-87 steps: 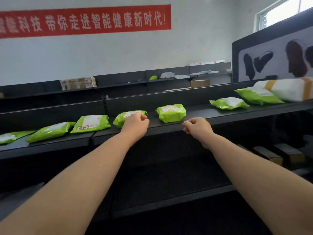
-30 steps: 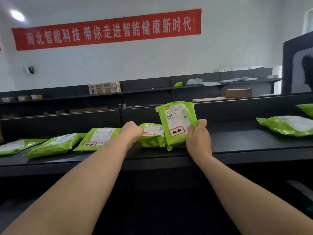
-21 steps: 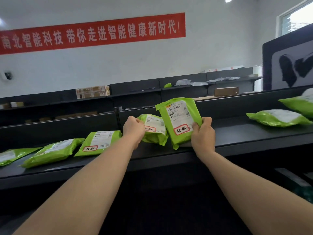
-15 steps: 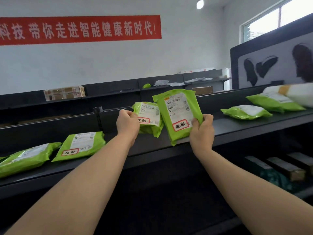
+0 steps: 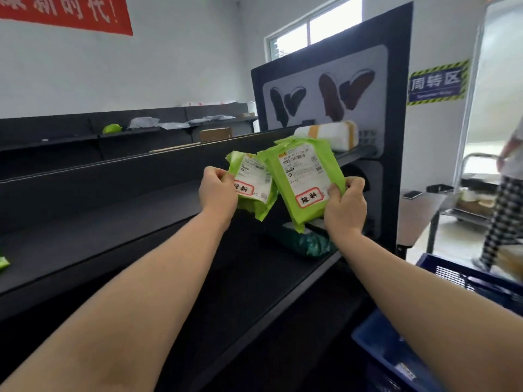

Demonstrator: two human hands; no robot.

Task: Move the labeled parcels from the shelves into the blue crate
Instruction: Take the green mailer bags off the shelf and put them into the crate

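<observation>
Long black shelves (image 5: 119, 222) run across the scene, and the blue crate (image 5: 464, 281) sits low at the near right, partly cut off by the frame edge. Both arms reach out over the shelf front, each hand carrying one green parcel clear of the shelf. The right hand (image 5: 343, 205) has its grip pinched on the lower right corner of the larger parcel (image 5: 304, 179), label facing the camera. The left hand (image 5: 218, 193) has its grip closed on the left edge of the smaller parcel (image 5: 252, 182), whose right side tucks just behind the larger one. The carry to the crate looks like the step now. To do it well: swing right and down, keep the two bags from snagging, and release low inside the crate, since corner pinches on slick film could slip.
</observation>
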